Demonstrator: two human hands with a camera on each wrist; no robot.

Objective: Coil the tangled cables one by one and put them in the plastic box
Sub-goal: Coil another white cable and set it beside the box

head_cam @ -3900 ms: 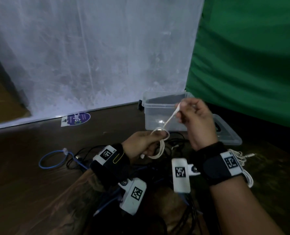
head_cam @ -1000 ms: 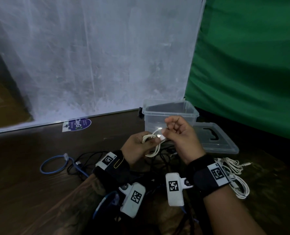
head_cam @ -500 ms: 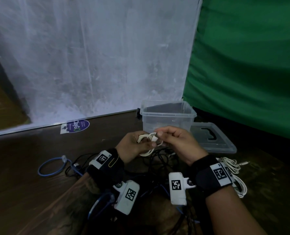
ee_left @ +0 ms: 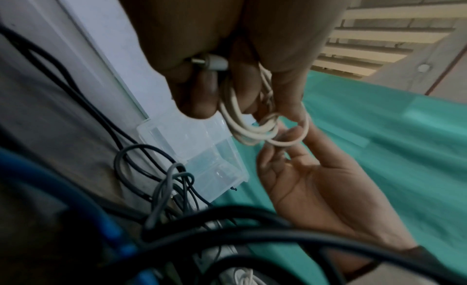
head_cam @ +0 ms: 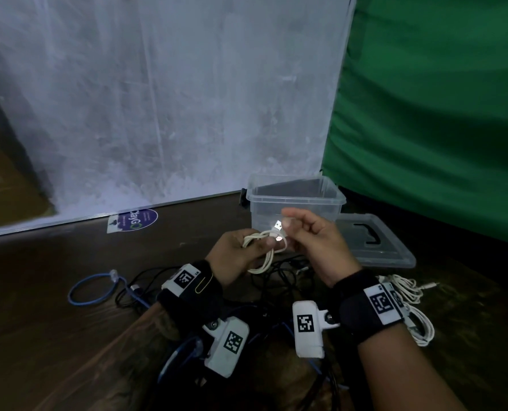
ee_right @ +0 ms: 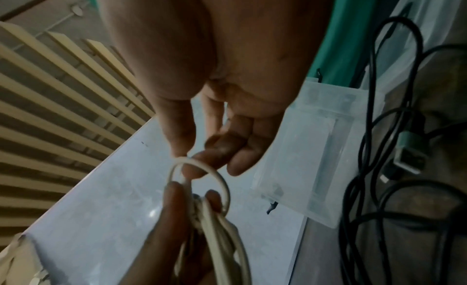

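My left hand grips a small coil of white cable in front of the clear plastic box. The coil hangs below the fingers in the left wrist view. My right hand is close beside it and pinches the cable's last loop just behind its silver USB plug. The plug sticks up between the two hands. The box stands open on the dark table, and I see nothing inside it.
A tangle of black cables lies under my hands. A blue network cable loops to the left. Another white cable lies at the right, near the box lid. A white wall panel and green cloth close off the back.
The right hand, which held the cable end raised and stretched above the coil, has come down against the left hand. The free end is now short, its plug poking up.
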